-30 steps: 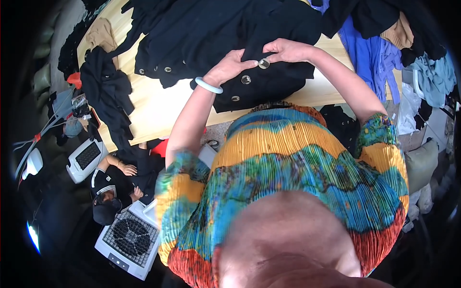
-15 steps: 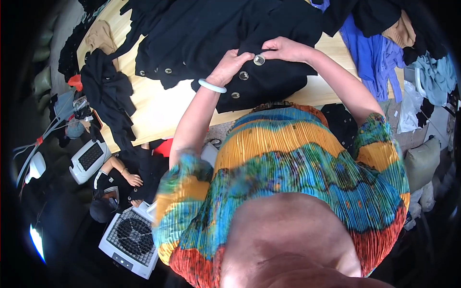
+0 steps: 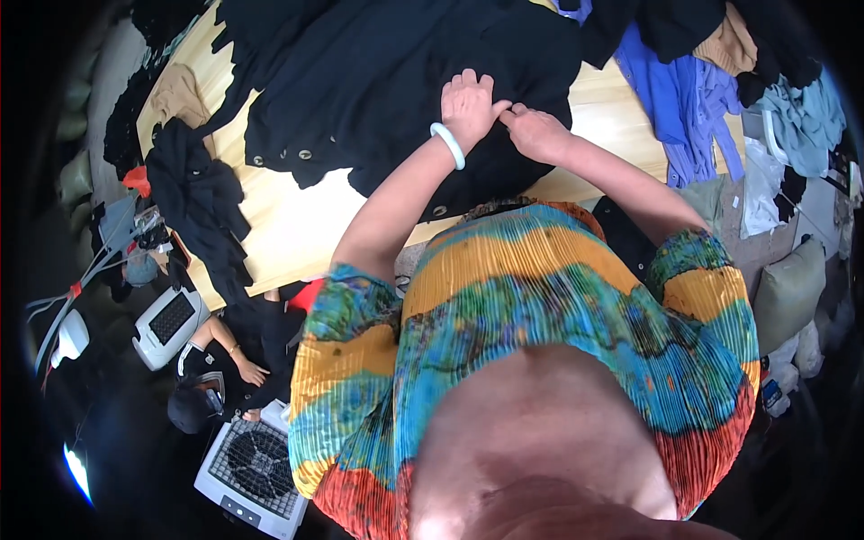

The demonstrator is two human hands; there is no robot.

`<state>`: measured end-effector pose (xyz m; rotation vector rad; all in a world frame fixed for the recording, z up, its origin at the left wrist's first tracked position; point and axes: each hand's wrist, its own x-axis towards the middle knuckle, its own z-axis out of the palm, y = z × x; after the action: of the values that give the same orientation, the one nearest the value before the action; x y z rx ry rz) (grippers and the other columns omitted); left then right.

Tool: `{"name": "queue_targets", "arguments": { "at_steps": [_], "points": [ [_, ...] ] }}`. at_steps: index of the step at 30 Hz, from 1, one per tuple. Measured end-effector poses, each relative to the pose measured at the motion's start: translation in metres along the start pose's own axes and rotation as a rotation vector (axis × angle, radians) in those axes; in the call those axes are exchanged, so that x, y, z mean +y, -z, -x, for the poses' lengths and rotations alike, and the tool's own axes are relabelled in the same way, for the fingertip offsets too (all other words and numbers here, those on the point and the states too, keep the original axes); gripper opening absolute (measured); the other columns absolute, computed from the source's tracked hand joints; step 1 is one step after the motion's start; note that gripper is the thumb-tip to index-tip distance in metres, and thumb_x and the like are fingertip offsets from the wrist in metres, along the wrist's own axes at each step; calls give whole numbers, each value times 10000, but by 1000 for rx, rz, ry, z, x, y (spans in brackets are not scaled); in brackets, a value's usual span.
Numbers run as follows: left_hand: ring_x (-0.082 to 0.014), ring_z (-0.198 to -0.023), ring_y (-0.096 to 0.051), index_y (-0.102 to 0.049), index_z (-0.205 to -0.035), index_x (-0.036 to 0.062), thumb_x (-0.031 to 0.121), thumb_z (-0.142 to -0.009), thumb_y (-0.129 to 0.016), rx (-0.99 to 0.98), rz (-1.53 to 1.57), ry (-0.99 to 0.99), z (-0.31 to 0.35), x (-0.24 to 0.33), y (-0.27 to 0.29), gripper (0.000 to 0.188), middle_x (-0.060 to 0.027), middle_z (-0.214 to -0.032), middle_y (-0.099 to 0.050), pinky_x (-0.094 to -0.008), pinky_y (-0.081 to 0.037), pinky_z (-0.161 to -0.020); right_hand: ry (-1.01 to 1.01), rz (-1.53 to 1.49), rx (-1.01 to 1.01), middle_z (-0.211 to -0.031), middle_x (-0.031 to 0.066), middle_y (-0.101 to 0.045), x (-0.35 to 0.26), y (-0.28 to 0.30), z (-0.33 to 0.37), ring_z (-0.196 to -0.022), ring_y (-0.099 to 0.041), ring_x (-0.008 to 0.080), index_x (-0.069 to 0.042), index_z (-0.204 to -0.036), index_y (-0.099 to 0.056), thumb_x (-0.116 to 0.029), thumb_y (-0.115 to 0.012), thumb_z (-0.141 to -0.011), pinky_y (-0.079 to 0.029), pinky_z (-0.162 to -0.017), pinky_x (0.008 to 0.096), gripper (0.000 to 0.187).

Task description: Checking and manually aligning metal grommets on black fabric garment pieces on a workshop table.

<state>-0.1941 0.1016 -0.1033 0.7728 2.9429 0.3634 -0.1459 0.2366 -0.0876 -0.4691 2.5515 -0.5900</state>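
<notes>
A black knitted garment (image 3: pixel 387 81) with large round buttons lies spread over the table in front of me. My left hand (image 3: pixel 468 110), with a pale bangle at the wrist, rests palm down on the cloth, fingers extended and thumb pointing right. Close beside that thumb, my right hand (image 3: pixel 540 135) has its fingers drawn together in a pinch on the black cloth; the exact fold it grips is hidden. One button (image 3: pixel 439 211) shows at the garment's near edge, and another button (image 3: pixel 304 154) sits on a flap to the left.
Black clothing (image 3: pixel 193 180) hangs over the left table edge (image 3: pixel 279 238), near a tan garment (image 3: pixel 180 94). Purple garments (image 3: pixel 670 108) lie at the right, with grey-blue clothing (image 3: pixel 805 126) beyond. Below left, another person's hand (image 3: pixel 252 371) is near a fan unit (image 3: pixel 254 463).
My left hand has moved right and gone from a pinch to lying flat. My right hand has shifted right and nearer me. The button between them is no longer visible.
</notes>
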Motion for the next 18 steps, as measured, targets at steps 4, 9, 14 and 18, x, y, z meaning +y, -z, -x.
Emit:
{"name": "queue_targets", "arguments": {
  "at_steps": [4, 9, 14, 18],
  "points": [
    [-267, -815, -526, -558, -812, 68, 292, -649, -681, -51, -81, -66, 11, 3, -14, 303, -116, -823, -508, -364, -437, -670, -27, 25, 9, -932, 190, -546, 6, -4, 7, -891, -554, 316, -3, -954, -537, -18, -467, -732, -455, -783, 379, 234],
    [-266, -805, -519, -558, -807, 68, 191, -690, -616, -18, -115, -70, 9, -11, -36, 180, -108, -823, -510, -369, -434, -681, 69, 183, 91, -907, 165, -556, 12, -3, 3, -882, -548, 283, -4, -852, -564, -3, -478, -699, -453, -783, 351, 176],
    [-264, -785, -510, -545, -790, 66, 142, -724, -566, 71, 2, -141, 8, -22, -30, 102, -100, -799, -499, -368, -427, -679, 64, 215, 83, -911, 153, -559, 20, -8, -1, -898, -544, 278, 0, -870, -558, -13, -485, -701, -450, -789, 352, 185],
    [-250, -788, -502, -544, -805, 90, 209, -694, -623, 34, 121, -324, 13, -8, -22, 181, -92, -778, -474, -369, -416, -671, 70, 178, 119, -919, 154, -560, 25, -12, -2, -899, -545, 279, -1, -883, -554, -14, -484, -706, -446, -801, 351, 191]
  ]
}}
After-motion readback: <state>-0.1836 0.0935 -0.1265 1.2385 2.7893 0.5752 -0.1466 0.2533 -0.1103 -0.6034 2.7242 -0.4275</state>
